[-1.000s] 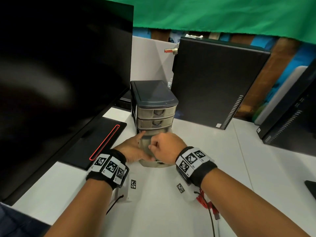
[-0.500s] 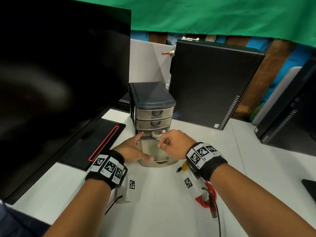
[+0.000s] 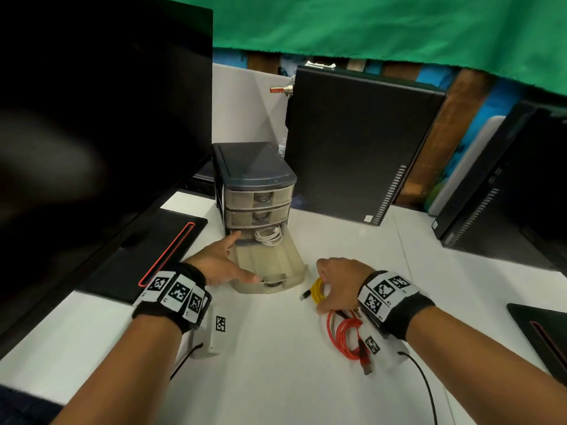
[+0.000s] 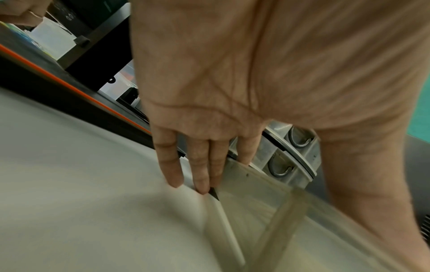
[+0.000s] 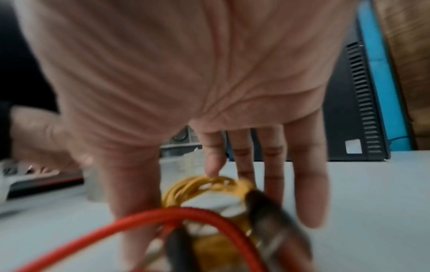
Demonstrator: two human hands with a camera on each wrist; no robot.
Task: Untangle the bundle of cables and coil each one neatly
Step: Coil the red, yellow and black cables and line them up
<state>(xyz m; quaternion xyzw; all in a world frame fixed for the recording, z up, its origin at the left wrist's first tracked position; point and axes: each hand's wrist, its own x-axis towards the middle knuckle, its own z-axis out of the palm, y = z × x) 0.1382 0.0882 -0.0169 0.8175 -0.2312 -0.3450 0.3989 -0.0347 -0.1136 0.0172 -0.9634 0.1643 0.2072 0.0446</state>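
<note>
On the white table [image 3: 276, 378], a small drawer unit [image 3: 254, 167] stood with its bottom drawer [image 3: 270, 265] pulled out; the two drawers above were closed. A coiled white cable [image 3: 268, 236] lay at the back of the open drawer. Left hand [image 3: 219, 265] rested against the drawer's left side, fingers straight along the wall, thumb extended along the drawer front near the handle; nothing was clasped in this grip. The left wrist view confirmed straight fingers [image 4: 197, 165] lying along the drawer's side wall.

Right hand [image 3: 340, 280] sat just right of the drawer, over a coiled yellow cable [image 3: 317, 294] on the table. Thumb and fingers reached down either side of the coil; the right wrist view was blurred, so I could not tell whether the grip had closed on it. A red cable [image 3: 345, 335], loosely coiled, lay on the table nearer the person than the yellow one, partly under the right wrist. A dark monitor [image 3: 92, 118] stood to the left, a black computer case [image 3: 352, 142] behind.
</note>
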